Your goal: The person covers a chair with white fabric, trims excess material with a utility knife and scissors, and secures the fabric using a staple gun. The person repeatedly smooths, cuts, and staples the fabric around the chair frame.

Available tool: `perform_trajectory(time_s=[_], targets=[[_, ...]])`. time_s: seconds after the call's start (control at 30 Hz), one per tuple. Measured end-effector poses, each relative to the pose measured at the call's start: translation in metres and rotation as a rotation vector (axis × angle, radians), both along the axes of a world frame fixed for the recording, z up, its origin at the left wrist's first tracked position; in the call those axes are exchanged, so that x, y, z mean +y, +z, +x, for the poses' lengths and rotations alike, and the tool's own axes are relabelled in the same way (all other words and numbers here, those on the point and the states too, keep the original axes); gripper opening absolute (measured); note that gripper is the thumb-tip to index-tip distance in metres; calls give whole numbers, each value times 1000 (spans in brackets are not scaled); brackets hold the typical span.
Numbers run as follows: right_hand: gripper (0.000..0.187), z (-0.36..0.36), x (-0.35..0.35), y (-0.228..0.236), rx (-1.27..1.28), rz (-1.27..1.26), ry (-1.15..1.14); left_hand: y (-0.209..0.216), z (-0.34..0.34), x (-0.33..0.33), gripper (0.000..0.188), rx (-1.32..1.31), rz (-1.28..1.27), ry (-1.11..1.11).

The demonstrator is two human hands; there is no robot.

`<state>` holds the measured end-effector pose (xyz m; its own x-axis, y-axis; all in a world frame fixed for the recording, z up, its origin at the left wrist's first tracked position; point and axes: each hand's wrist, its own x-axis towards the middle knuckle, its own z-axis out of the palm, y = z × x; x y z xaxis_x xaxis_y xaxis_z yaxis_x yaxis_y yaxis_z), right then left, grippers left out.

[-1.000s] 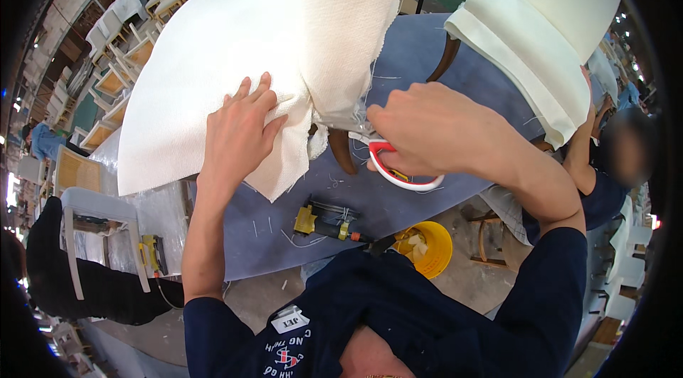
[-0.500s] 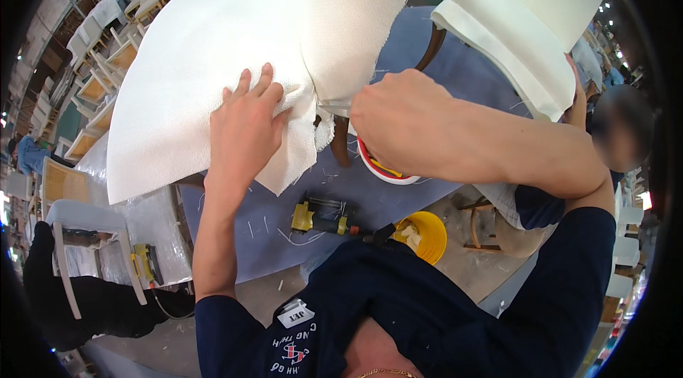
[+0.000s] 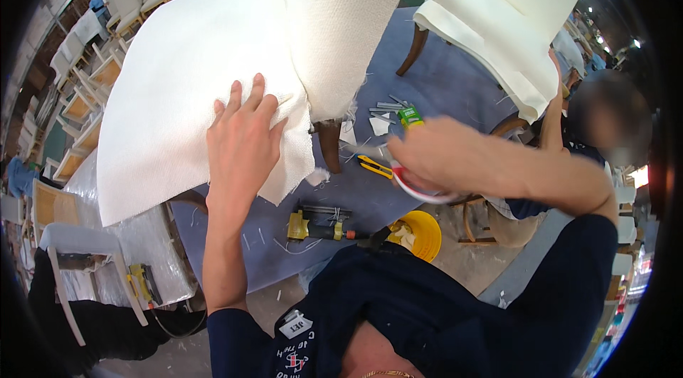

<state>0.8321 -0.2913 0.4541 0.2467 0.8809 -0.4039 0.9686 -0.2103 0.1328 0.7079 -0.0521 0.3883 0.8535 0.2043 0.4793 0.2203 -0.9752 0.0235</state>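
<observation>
Left hand (image 3: 244, 137) spread flat on white fabric (image 3: 185, 72), left of wooden leg (image 3: 329, 149). Right hand (image 3: 435, 153), blurred, wrapped around red-and-white scissors (image 3: 427, 198) above worktop (image 3: 274, 264); yellow cutter (image 3: 375, 166) just beside.

Seat cover (image 3: 192, 93): matt, textured cloth; scissor handles (image 3: 427, 198): plastic; chair leg (image 3: 329, 147): smooth wood.

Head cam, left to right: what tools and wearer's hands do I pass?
Yellow air tool at far left → left hand, flat on white fabric → yellow-and-black air tool on the table → yellow utility knife → right hand, blurred, holding scissors.
</observation>
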Motion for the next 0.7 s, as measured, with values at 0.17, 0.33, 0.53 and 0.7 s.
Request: perform_trajectory(time_s=[0.17,0.33,0.53,0.7], targets=[[40,18,-95,-196,389,287,-212,-14,6,-15,25,-133,-43,3],[40,44,-61,-383,337,385,-282,-29,-1,-25,28,-216,-146,-21],[57,41,27,-338,638,1248,-717,-20,-67,66,33,-595,-415,74],[67,26,107,-311,1386,1514,-769,-67,-52,142,31,-714,370,76]])
